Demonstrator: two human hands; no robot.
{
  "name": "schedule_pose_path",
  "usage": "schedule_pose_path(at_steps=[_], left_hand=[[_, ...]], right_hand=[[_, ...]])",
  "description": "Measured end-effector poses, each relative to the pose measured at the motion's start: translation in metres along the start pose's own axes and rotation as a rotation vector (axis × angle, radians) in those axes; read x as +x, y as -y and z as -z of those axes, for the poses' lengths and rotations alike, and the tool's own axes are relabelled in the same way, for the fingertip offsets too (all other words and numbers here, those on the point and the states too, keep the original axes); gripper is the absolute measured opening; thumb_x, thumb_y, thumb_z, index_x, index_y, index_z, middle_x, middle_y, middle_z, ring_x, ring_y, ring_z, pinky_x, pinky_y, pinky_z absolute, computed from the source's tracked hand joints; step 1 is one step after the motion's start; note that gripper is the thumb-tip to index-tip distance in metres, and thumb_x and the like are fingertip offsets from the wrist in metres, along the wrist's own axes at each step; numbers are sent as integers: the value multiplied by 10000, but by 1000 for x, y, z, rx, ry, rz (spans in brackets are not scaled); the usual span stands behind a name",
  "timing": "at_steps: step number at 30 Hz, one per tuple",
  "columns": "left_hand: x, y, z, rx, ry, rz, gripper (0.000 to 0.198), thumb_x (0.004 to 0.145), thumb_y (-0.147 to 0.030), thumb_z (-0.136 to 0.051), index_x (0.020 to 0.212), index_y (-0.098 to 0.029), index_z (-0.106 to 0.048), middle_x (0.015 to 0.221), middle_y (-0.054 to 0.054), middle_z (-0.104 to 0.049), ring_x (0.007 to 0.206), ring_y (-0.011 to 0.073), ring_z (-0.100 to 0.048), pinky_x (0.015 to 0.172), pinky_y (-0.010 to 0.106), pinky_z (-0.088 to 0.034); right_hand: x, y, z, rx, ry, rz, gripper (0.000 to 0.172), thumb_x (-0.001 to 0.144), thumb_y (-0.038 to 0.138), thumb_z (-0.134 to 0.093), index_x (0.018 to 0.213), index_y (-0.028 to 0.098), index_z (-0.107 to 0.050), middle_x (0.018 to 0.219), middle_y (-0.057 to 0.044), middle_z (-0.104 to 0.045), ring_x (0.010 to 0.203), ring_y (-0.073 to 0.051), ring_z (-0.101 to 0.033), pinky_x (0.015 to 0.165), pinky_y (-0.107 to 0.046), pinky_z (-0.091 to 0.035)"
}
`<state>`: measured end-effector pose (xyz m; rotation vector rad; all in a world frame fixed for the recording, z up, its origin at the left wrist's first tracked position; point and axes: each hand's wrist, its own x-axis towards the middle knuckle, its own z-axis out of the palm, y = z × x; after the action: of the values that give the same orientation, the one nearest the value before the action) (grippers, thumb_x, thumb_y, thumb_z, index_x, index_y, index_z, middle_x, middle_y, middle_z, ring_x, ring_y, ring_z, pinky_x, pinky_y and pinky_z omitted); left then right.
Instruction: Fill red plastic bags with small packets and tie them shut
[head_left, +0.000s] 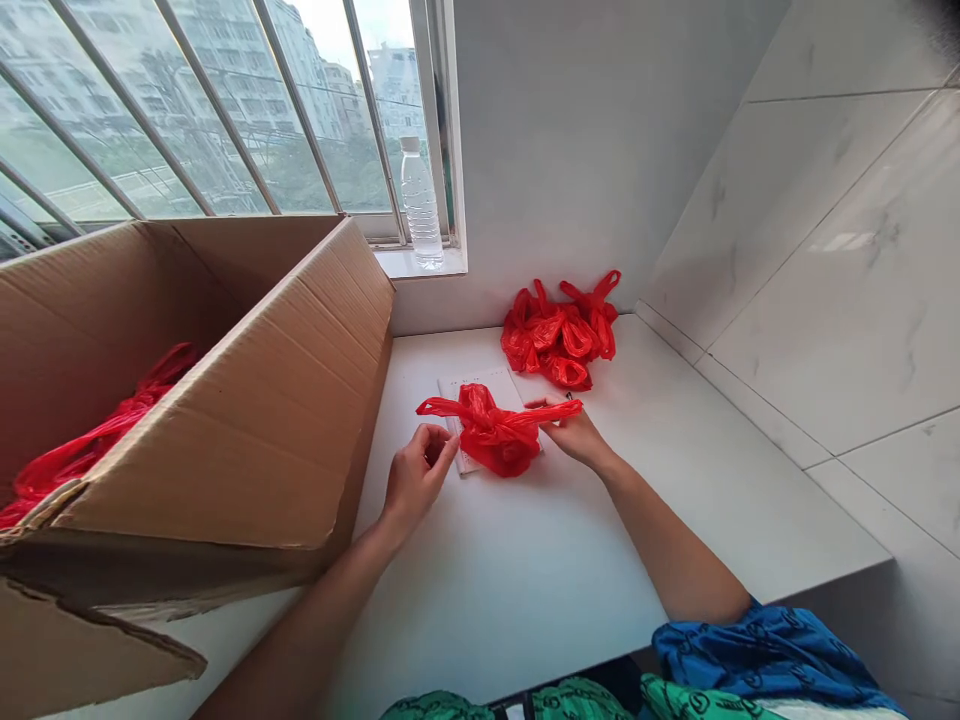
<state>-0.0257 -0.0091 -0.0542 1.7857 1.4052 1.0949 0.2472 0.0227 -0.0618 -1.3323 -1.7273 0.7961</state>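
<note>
A small red plastic bag rests on a white paper sheet on the white counter. My right hand pinches the bag's right handle, pulled out taut. My left hand is curled just left of the bag, near its left handle; I cannot tell whether its fingers grip the plastic. Behind the bag, a heap of several knotted red bags lies against the wall.
A large open cardboard box fills the left side, with red bags inside it. A clear water bottle stands on the windowsill. Tiled wall borders the white counter on the right.
</note>
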Motion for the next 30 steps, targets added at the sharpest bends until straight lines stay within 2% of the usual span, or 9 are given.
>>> schedule_pose_path(at_steps=[2,3,5,7,9,11,13,17,30], left_hand=[[4,-15,-2,56,-101,-113,252,951,-441,-529,867,-206,-566,767,-3,-607,643,134,-548,574,244,-419],[10,-21,-5,88,-115,-182,237,966,-419,-505,896,-208,-587,830,17,-639,723,152,-591,635,255,-457],[26,-25,-17,186,-84,-314,237,984,-362,-466,1057,-207,-630,1086,76,-678,1016,209,-627,877,324,-493],[44,-18,-33,319,1,-357,352,976,-315,-462,1283,-192,-584,1388,129,-571,1314,280,-494,1108,452,-364],[57,-2,-49,430,95,-272,480,959,-306,-481,1417,-164,-491,1533,163,-430,1442,329,-349,1174,550,-243],[62,14,-60,482,154,-191,552,960,-331,-478,1478,-149,-423,1576,172,-360,1480,334,-287,1189,577,-193],[63,26,-64,494,167,-174,585,971,-369,-456,1508,-151,-382,1591,169,-330,1491,319,-268,1200,565,-179],[60,34,-65,488,146,-194,589,974,-394,-430,1512,-158,-386,1591,165,-330,1492,310,-271,1208,539,-175],[61,41,-69,434,106,-224,567,968,-379,-441,1494,-169,-414,1582,154,-355,1477,290,-309,1217,513,-156]], right_hand=[[0,6,-3,9,26,51,396,836,218,-542,1219,228,-642,1271,-71,-642,1181,-235,-587,1000,-405,-476],[1,9,-7,17,66,83,486,832,200,-530,1314,227,-584,1369,-80,-587,1273,-236,-535,1060,-414,-443],[5,13,-20,17,164,147,664,823,173,-502,1479,223,-418,1538,-85,-429,1421,-229,-395,1161,-423,-353],[10,11,-37,-34,227,204,761,824,174,-484,1556,183,-277,1614,-104,-304,1484,-227,-293,1210,-426,-281],[15,4,-54,-160,249,223,772,842,205,-484,1566,101,-236,1625,-150,-264,1503,-246,-252,1228,-441,-235],[18,-6,-66,-330,277,206,752,879,258,-483,1558,43,-239,1626,-179,-238,1515,-265,-213,1240,-473,-175],[18,-14,-73,-477,298,204,735,915,303,-469,1560,43,-231,1634,-169,-197,1526,-264,-174,1244,-513,-100],[13,-19,-75,-625,277,226,726,951,342,-434,1575,68,-184,1643,-146,-142,1533,-244,-145,1231,-558,12],[12,-15,-75,-660,309,191,738,969,373,-406,1592,105,-115,1649,-128,-128,1535,-258,-131,1221,-584,5]])
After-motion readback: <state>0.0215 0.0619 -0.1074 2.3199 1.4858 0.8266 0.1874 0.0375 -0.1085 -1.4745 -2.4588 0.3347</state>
